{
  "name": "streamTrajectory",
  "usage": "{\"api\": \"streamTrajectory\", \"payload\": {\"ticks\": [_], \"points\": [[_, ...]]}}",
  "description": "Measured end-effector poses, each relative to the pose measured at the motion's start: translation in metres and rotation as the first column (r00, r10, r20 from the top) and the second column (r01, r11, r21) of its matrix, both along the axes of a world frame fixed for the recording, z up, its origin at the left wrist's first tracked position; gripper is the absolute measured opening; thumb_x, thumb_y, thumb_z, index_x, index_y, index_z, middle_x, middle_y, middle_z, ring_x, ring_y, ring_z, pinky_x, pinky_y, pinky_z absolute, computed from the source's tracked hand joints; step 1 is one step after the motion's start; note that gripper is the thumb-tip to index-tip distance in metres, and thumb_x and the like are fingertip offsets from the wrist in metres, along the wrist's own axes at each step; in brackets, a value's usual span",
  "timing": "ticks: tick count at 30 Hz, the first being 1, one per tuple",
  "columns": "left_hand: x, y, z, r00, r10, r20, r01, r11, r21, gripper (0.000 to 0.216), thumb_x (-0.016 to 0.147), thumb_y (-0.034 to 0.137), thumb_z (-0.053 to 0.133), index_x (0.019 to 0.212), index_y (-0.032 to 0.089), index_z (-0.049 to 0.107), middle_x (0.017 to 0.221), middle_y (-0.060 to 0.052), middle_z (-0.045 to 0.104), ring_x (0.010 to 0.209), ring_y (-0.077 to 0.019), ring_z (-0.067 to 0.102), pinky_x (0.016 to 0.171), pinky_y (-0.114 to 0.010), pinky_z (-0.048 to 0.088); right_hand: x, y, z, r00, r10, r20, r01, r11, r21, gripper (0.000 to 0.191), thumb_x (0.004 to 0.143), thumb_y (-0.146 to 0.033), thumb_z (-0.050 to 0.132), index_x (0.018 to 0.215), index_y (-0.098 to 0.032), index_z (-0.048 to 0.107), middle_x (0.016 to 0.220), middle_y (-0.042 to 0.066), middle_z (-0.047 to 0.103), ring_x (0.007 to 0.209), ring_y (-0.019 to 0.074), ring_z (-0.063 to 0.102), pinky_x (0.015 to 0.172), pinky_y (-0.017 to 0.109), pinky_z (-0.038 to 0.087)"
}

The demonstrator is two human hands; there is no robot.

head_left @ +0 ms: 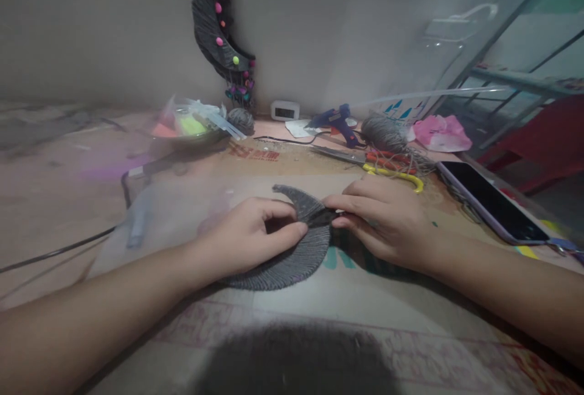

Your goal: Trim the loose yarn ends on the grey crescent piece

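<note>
A crescent (292, 264) wrapped in ribbed grey yarn lies low over the work surface, its pointed tip curving up to the left. My left hand (255, 230) is closed on it, with the thumb on top and the fingers curled over the inner edge. At its right edge, my right hand (383, 218) pinches with thumb and forefinger beside a dark strip. Whether a loose strand of yarn is between those fingertips is too small to tell. Part of the crescent is hidden beneath my left hand.
Beyond my hands are yellow-handled scissors (392, 176), a blue glue gun (335, 120), a grey yarn ball (385, 133) and a small white digital clock (285, 110). A phone (495, 203) lies at right, a bowl (187, 138) at left. A decorated crescent (207, 24) hangs on the wall.
</note>
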State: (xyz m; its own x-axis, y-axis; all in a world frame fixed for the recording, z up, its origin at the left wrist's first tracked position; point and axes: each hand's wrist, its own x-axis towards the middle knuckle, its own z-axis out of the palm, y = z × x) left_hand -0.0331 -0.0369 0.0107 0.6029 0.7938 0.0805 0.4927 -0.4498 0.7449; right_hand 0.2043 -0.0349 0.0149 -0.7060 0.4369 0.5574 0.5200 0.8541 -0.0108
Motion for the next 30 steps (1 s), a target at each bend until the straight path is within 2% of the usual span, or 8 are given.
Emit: {"api": "streamTrajectory", "payload": {"ticks": [5,10,20,24,30], "points": [[0.0,0.001,-0.002,1.0,0.018,0.008,-0.018,0.999,-0.034,0.033,0.089,0.036,0.05,0.064,0.017,0.056,0.06,0.005,0.046,0.06,-0.0104,0.046,0.056,-0.021,0.034,0.0,-0.005,0.001,0.998,-0.06,0.026,0.057,0.994,0.09,0.023,0.091,-0.025,0.057,0.112,-0.017,0.06,0.083,0.006,0.064,0.075,0.0177,0.056,0.067,0.03,0.04],[-0.001,0.002,-0.003,0.999,-0.014,0.043,0.016,0.999,-0.049,0.033,0.09,0.038,0.05,0.066,0.017,0.058,0.06,0.005,0.045,0.06,-0.0099,0.044,0.056,-0.021,0.033,0.001,-0.004,-0.001,0.999,-0.022,0.043,0.016,0.99,0.138,0.025,0.091,-0.022,0.056,0.116,-0.021,0.057,0.081,0.004,0.064,0.071,0.0169,0.055,0.063,0.029,0.038],[0.0,0.0,-0.001,0.995,-0.06,0.08,0.057,0.998,0.035,0.033,0.09,0.032,0.052,0.061,0.016,0.053,0.059,0.005,0.046,0.059,-0.0091,0.044,0.057,-0.02,0.034,0.002,0.004,0.007,0.996,0.074,-0.041,-0.079,0.986,-0.149,0.019,0.094,-0.025,0.053,0.107,-0.018,0.065,0.074,0.003,0.061,0.068,0.0128,0.056,0.059,0.024,0.039],[0.0,0.0,-0.001,0.993,-0.084,0.088,0.08,0.996,0.051,0.032,0.091,0.03,0.052,0.062,0.016,0.054,0.06,0.004,0.049,0.06,-0.0093,0.045,0.059,-0.02,0.035,0.001,0.005,0.007,0.992,0.094,-0.085,-0.11,0.973,-0.204,0.018,0.093,-0.026,0.054,0.104,-0.017,0.066,0.072,0.002,0.06,0.067,0.0118,0.055,0.06,0.023,0.039],[0.0,-0.001,0.0,0.993,-0.093,0.067,0.09,0.995,0.044,0.033,0.091,0.03,0.05,0.062,0.016,0.055,0.061,0.004,0.048,0.061,-0.0102,0.045,0.06,-0.021,0.035,0.004,0.007,0.007,0.994,0.077,-0.075,-0.091,0.973,-0.211,0.019,0.093,-0.028,0.055,0.103,-0.017,0.067,0.072,0.003,0.061,0.066,0.0119,0.055,0.059,0.024,0.038]]}}
